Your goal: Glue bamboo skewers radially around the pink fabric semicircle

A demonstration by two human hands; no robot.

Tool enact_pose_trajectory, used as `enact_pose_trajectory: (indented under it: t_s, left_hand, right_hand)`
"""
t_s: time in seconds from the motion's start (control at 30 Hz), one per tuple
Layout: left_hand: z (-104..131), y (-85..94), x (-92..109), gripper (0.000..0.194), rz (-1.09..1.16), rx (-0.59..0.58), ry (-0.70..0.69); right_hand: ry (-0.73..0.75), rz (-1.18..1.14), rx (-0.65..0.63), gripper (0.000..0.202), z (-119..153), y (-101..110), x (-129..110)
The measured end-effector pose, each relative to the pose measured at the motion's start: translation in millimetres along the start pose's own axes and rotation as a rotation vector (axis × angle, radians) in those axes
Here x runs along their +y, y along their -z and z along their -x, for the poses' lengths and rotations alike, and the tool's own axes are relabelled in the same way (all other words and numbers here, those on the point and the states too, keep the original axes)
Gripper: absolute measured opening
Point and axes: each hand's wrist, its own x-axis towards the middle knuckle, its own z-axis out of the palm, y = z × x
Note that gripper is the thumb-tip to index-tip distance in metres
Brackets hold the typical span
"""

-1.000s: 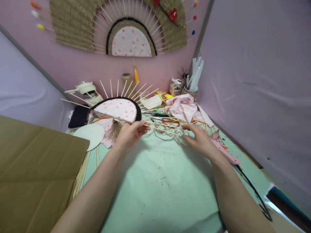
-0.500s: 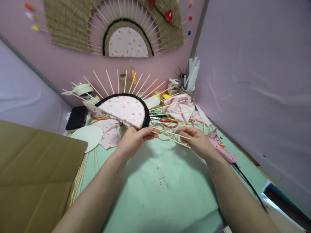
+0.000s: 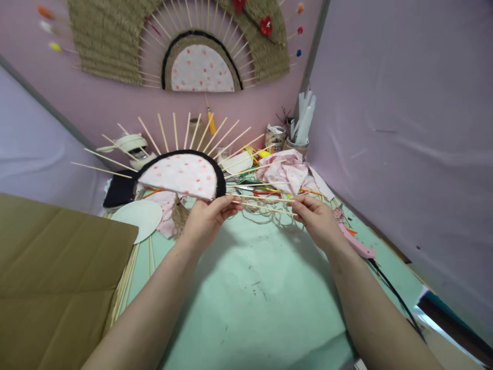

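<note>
The left hand [image 3: 208,218], just below the middle of the frame, holds the lower right corner of a half-round fan base covered in white cloth with pink spots [image 3: 181,174], thumb on top and fingers curled beneath. The right hand [image 3: 318,221], right of centre, has its thumb and forefinger pinched together on the outer ends of the thin, pale wooden sticks [image 3: 265,198] lowest on that side. The base sits left of centre, its straight edge towards the viewer and its curve bordered by a fuzzy black band [image 3: 219,177], with sticks fanning out from it.

It should handle as something light: the base probably fairly firm under soft cloth, the sticks stiff but slender, likely to flex and snap if pressed sideways. The thick corner looks the safest hold; the tips would suit only a light pinch, and their smooth wood may slide a little.

Below the straight edge is a straw-coloured fibre tassel [image 3: 179,216], easily ruffled. Loose brown twine [image 3: 262,221] lies on the pale green surface [image 3: 246,288] under the sticks, where it could snag. Crumpled pink cloth [image 3: 285,167] lies farther out, right of centre.
</note>
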Motion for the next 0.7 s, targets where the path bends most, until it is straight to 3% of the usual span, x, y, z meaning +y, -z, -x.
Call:
enact_pose_trajectory:
  t_s: [0.1, 0.3, 0.7]
  left_hand:
    - [9, -11.9, -7, 0.018, 0.056, -0.052, 0.123]
    - [30, -37.1, -28, 0.017, 0.143, -0.147, 0.352]
    - [40, -45.7, -45, 0.013, 0.179, -0.268, 0.529]
  right_hand:
    - [-0.077, -0.191, 0.025, 0.026, -4, 0, 1]
    - [-0.385, -0.545, -0.030, 0.026, -4, 1, -6]
    - [-0.370, -0.657, 0.024, 0.017, 0, -4, -11]
